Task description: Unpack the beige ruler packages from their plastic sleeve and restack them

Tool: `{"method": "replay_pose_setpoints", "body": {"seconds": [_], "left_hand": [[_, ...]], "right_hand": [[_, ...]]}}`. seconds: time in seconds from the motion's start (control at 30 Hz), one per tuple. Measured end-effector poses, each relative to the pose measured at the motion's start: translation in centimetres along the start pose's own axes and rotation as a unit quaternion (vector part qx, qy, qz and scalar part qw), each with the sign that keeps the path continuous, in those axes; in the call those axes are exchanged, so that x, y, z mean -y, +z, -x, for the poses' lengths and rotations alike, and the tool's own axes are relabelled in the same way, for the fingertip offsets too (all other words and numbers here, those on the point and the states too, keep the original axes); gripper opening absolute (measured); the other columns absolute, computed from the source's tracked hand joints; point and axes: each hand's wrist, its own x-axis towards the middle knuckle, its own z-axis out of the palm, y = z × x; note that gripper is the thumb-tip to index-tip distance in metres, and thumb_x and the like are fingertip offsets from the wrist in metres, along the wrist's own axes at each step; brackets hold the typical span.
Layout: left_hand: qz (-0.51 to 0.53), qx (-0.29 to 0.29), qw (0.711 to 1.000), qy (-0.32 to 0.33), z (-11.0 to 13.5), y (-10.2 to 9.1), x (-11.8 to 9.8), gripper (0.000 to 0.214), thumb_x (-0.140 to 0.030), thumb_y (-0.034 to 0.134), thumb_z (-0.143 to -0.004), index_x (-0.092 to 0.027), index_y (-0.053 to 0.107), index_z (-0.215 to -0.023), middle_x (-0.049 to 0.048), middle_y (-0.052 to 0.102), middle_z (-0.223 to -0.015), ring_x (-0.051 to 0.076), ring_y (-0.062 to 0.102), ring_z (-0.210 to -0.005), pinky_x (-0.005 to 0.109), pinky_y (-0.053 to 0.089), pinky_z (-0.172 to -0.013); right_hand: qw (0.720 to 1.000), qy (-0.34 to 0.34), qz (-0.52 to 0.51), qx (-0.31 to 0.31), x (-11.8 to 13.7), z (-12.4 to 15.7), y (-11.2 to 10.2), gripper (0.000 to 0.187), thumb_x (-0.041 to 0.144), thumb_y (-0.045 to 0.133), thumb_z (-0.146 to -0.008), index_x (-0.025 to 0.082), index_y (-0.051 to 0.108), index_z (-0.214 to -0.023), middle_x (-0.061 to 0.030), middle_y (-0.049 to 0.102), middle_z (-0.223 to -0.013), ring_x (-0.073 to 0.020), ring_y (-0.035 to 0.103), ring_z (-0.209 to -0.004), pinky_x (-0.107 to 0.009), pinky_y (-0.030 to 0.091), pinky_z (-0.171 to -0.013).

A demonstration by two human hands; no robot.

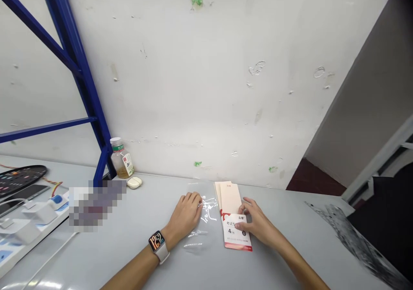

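A clear plastic sleeve [201,221] with white print lies flat on the grey table [135,247]. My left hand [185,214], with a smartwatch on its wrist, rests on the sleeve with the fingers curled at its top edge. To the right lies a small stack of narrow cards [230,208], pale beige with a red and white printed end. My right hand [254,223] pinches the top card near that printed end.
A small bottle [120,157] and a white earbud case [134,182] stand by the wall beside a blue steel rack post [93,109]. A power strip with white chargers [35,214] and a phone sit at far left. The table's right edge drops to a dark floor.
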Motion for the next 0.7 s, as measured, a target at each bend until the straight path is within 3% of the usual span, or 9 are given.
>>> {"method": "replay_pose_setpoints", "body": {"seconds": [0.1,0.2,0.3,0.37,0.47,0.57,0.7], "left_hand": [[0.046,-0.011,0.999,0.001,0.1,0.1,0.1,0.018,-0.02,0.033,-0.099,-0.022,0.051,-0.098,0.0053,0.06,-0.109,0.022,0.055,-0.102,0.042,0.045,-0.088],[0.099,-0.018,0.995,0.002,0.2,0.2,0.1,0.02,-0.023,0.03,-0.1,-0.023,0.051,-0.101,0.0066,0.059,-0.116,0.022,0.054,-0.112,0.043,0.045,-0.096],[0.141,-0.02,0.99,-0.007,0.3,0.0,-0.1,0.022,-0.026,0.028,-0.101,-0.022,0.05,-0.1,0.0084,0.058,-0.118,0.022,0.054,-0.115,0.042,0.045,-0.1],[0.16,-0.022,0.987,-0.015,0.3,-0.2,-0.2,0.024,-0.027,0.027,-0.102,-0.022,0.05,-0.1,0.0091,0.057,-0.119,0.021,0.054,-0.115,0.042,0.046,-0.1],[0.172,-0.017,0.985,-0.009,0.4,-0.7,-0.6,0.025,-0.028,0.025,-0.103,-0.022,0.05,-0.104,0.0087,0.056,-0.123,0.021,0.053,-0.117,0.043,0.047,-0.101],[0.174,-0.004,0.985,0.01,0.5,-1.0,-1.1,0.025,-0.028,0.026,-0.103,-0.023,0.051,-0.105,0.0079,0.056,-0.125,0.021,0.052,-0.119,0.042,0.047,-0.102],[0.142,0.018,0.989,0.045,0.7,-1.1,-1.8,0.024,-0.025,0.029,-0.101,-0.022,0.053,-0.1,0.0087,0.059,-0.124,0.023,0.052,-0.12,0.047,0.042,-0.107]], "right_hand": [[0.998,-0.015,-0.068,0.003,-0.3,-0.5,-0.6,0.016,0.037,0.063,-0.073,0.024,0.057,-0.08,-0.0051,0.062,-0.105,-0.0224,0.06,-0.091,-0.031,0.047,-0.073],[0.989,-0.021,-0.145,-0.004,-0.1,-0.6,-1.2,0.023,0.04,0.062,-0.077,0.025,0.054,-0.093,0.0031,0.057,-0.072,-0.0189,0.059,-0.07,-0.03,0.045,-0.064],[0.967,-0.022,-0.252,0.006,0.8,-0.1,-1.3,0.05,0.044,0.064,-0.078,0.027,0.043,-0.12,0.0057,0.057,-0.07,-0.0194,0.062,-0.069,-0.03,0.045,-0.061],[0.954,-0.005,-0.297,0.045,1.5,0.2,-1.2,0.061,0.047,0.066,-0.077,0.027,0.038,-0.128,0.0062,0.056,-0.069,-0.0195,0.063,-0.068,-0.028,0.044,-0.056],[0.947,0.03,-0.302,0.101,2.0,0.6,-0.6,0.058,0.044,0.071,-0.073,0.025,0.046,-0.121,0.0081,0.052,-0.062,-0.0152,0.057,-0.056,-0.024,0.036,-0.047],[0.952,0.033,-0.283,0.115,2.0,0.6,0.2,0.053,0.042,0.07,-0.073,0.024,0.048,-0.119,0.0105,0.048,-0.056,-0.0097,0.044,-0.041,-0.023,0.029,-0.041],[0.941,0.003,-0.31,0.134,2.1,0.6,1.0,0.057,0.043,0.064,-0.078,0.022,0.041,-0.126,0.0115,0.052,-0.053,-0.0114,0.049,-0.039,-0.026,0.04,-0.046]]}}
